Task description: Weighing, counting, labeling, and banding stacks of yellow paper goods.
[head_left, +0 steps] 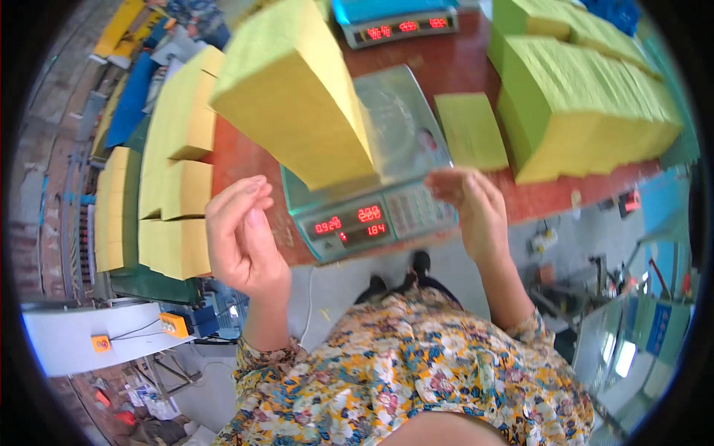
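A tall block of stacked yellow paper sheets (312, 111) stands on the glassy top of a digital scale (401, 111), leaning toward the left in the picture. My left hand (245, 238) hovers left of the scale's front, fingers loosely bent and thumb a little apart, with nothing in it. At the scale's right front corner, beside the keypad (416, 212), my right hand (476, 208) is half curled and holds nothing I can see. Neither hand visibly grips the paper block. Red digits glow on the scale's front display (353, 223).
A low yellow stack (472, 132) lies right of the scale, with a long row of yellow-green stacks (587, 111) beyond it. More yellow stacks (178, 186) stand on the left. A second scale (398, 26) sits behind, on the reddish tabletop (249, 186).
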Tool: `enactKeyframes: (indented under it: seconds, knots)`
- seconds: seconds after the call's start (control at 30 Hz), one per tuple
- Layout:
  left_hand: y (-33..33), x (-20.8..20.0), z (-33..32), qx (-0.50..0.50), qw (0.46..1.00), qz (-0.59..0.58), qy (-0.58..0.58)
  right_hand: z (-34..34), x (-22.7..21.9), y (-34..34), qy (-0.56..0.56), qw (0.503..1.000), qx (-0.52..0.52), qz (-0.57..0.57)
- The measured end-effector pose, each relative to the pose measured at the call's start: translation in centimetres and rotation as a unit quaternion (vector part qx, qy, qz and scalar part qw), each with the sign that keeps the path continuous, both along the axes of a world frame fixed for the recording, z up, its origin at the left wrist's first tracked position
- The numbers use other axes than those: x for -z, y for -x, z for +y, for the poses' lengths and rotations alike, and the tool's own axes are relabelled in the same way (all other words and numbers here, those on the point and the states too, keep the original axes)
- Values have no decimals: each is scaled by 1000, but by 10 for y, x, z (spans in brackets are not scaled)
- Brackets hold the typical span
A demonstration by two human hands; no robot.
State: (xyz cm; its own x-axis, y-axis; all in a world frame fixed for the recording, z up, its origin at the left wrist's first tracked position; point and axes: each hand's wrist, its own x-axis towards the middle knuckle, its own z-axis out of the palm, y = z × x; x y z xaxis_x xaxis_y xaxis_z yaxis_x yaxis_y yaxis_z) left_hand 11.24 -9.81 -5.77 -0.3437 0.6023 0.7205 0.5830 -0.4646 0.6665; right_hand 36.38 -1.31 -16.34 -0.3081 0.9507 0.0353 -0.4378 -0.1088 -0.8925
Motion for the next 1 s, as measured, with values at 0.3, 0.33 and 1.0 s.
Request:
enactKeyframes:
  seconds: [0.3,0.33,1.0]
  knots:
    - [53,-82,86,63,969,220,92,-11,-14,23,-6,998,-65,-20]
    - [59,-83,89,65,969,221,87,-15,-15,26,-10,998,-61,-19]
    - [88,-88,114,95,902,421,15,-55,-2,70,31,999,15,-29]
